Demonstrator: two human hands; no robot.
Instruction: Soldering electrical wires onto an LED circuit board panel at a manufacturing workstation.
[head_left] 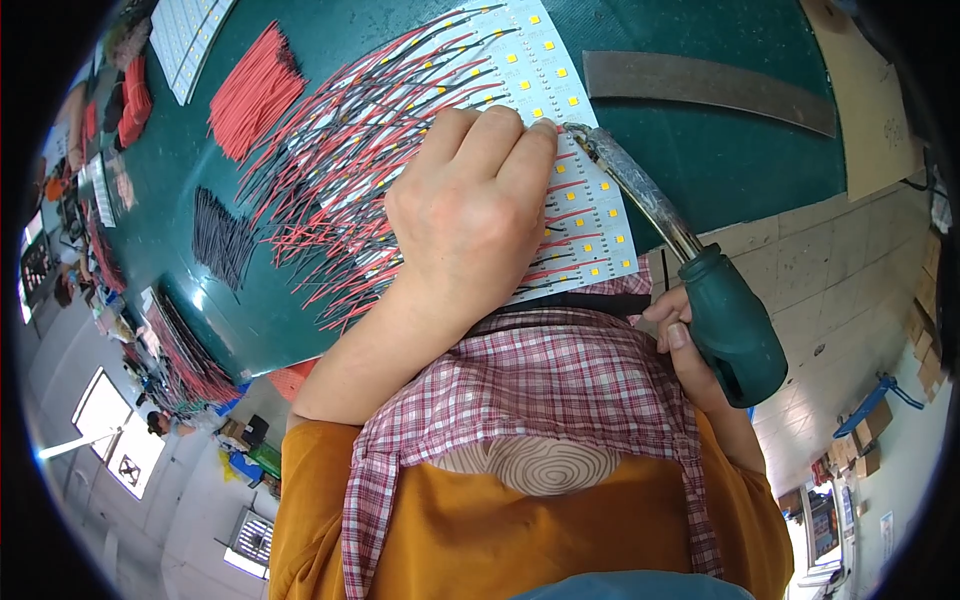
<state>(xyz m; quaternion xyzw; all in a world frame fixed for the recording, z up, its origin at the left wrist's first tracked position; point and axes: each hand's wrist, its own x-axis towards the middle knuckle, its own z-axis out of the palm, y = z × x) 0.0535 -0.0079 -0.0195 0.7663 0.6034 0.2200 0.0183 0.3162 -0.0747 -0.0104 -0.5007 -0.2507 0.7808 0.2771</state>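
Observation:
My left hand [475,205] is closed in a pinch over a white LED circuit board [530,60] dotted with small yellow chips. Its fingertips meet the board beside a row of solder points; what they pinch is hidden. Thin red and black wires [330,170] fan out leftward from the board, many with their ends on its pads. My right hand [685,345] grips the green handle of a soldering iron [735,325], partly behind it. The iron's metal shaft slants up and left, and its tip lies at the board, close to my left fingertips.
A bundle of red wires [258,90] and a smaller black bundle [222,238] lie on the green tabletop [690,165] at left. A flat metal strip [710,90] rests right of the board. Another LED board [188,40] is at the far left.

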